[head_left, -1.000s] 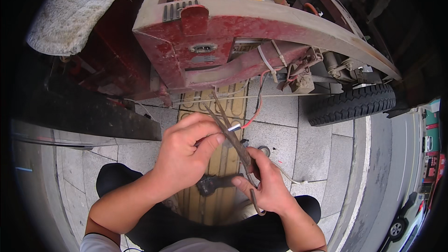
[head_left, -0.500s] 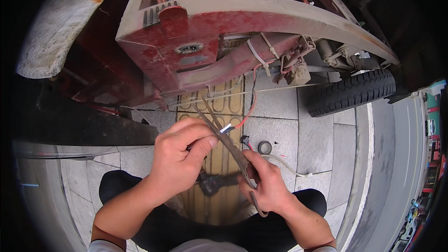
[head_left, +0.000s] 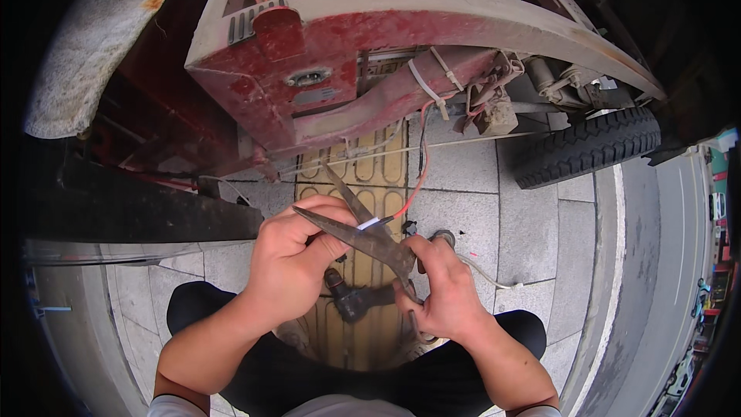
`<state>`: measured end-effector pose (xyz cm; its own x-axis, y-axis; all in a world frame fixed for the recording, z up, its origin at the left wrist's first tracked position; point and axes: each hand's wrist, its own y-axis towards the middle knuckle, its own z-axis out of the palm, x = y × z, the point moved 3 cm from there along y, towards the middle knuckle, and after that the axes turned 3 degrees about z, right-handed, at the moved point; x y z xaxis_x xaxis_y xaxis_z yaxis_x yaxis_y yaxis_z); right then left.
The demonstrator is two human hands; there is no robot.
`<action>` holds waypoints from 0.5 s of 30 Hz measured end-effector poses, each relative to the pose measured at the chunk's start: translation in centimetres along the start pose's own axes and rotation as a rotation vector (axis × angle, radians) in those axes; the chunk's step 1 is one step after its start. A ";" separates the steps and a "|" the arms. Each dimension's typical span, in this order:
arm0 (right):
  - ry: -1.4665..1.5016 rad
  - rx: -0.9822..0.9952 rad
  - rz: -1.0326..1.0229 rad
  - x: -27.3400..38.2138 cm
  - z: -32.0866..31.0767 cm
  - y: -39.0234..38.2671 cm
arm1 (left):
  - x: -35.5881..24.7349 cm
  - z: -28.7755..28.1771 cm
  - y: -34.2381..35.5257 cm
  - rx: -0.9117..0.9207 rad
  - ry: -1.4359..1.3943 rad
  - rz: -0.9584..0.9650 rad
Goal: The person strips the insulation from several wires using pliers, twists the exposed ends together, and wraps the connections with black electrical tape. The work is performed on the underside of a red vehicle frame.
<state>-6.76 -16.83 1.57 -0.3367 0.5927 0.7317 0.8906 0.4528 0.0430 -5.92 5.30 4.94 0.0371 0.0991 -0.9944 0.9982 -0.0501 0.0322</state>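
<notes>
My right hand (head_left: 448,286) grips a pair of dark, worn scissors (head_left: 378,243) by the handles, blades spread apart and pointing away to the left. Between the blades lies the white end (head_left: 369,223) of a cable. Its red and black wires (head_left: 417,185) hang down from the vehicle's underside. My left hand (head_left: 297,255) is closed in a pinch at the left of the blades, where the white end runs; the fingertips are partly behind a blade. On the yellow paving below rests a black, handled tool (head_left: 355,301), partly hidden by my right hand.
Ahead stands a worn red vehicle body (head_left: 309,54) with zip ties (head_left: 424,81) around a beam. A tyre (head_left: 590,147) is at the right. A tape roll (head_left: 444,237), a black connector (head_left: 410,227) and a pale cable (head_left: 490,276) lie near my right hand. A dark panel (head_left: 147,205) juts in from the left.
The scissors have turned and their blades spread wider, the nearer blade now crossing in front of my left fingertips. The white end sits slightly lower. The view has shifted slightly.
</notes>
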 end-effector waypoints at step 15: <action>-0.033 0.024 -0.008 -0.5 -0.9 -0.4 | -0.2 -0.6 0.9 0.268 -0.286 -0.352</action>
<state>-6.65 -17.89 1.78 -0.3541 0.6105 0.7084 0.8804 0.4732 0.0323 -4.98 5.80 5.24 -0.3496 -0.1180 -0.9295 0.8997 -0.3191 -0.2978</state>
